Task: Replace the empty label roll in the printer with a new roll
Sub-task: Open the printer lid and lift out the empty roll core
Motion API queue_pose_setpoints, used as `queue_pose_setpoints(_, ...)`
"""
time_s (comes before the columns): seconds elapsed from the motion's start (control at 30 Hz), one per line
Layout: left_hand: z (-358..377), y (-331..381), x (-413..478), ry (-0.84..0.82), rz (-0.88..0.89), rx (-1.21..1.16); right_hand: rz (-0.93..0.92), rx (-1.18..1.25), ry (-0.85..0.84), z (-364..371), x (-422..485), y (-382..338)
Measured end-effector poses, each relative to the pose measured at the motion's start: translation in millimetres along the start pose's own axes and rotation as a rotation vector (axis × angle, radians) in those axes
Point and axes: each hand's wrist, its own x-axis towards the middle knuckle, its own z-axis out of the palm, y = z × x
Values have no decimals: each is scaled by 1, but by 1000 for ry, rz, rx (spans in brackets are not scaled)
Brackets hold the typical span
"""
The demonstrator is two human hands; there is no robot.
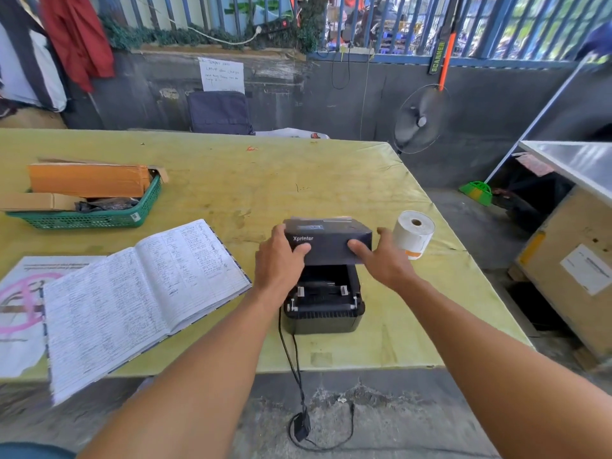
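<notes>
Here, the left hand and right hand each grip one end of the raised lid of the black printer on the yellow desk. The white label roll stands just right of it.

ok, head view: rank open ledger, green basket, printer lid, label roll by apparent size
1. open ledger
2. green basket
3. printer lid
4. label roll
The open ledger sits nearest the camera, so its lead is partly perspective.
</notes>
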Motion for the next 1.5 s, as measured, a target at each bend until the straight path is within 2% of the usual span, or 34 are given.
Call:
queue_pose_setpoints(0.07,-2,1,12,31,-53,-66,34,22,79,-5,11,-13)
queue_pose_setpoints(0.17,-2,7,34,67,-36,-105,9,4,127,-10,36,-26)
queue_pose_setpoints(0.33,3,25,77,69,-52,-78,27,35,180,-16,86,-54)
queue_pose_setpoints(0.63,13,47,150,12,-238,-129,27,57,34,-18,157,-78)
queue_pose_setpoints(0.9,21,46,170,7,-266,-136,41,45,38,-15,176,-81)
queue_pose_setpoints(1.07,23,43,167,40,-305,-129,11,221,26,-17,168,-71)
queue_pose_setpoints(1.2,17,37,155,47,-327,-225,-66,317,45,-19,145,-62)
queue_pose_setpoints(1.3,15,22,139,-6,-296,-216,-76,255,113,-8,119,-52)
queue_pose_setpoints(1.37,16,7,119,-93,-289,-156,-48,131,131,4,100,-34)
queue_pose_setpoints(1.43,20,-7,100,-187,-251,-79,-60,-23,69,14,90,-14)
queue_pose_setpoints(1.5,26,-21,83,-281,-224,-12,-60,-118,-84,24,82,3)
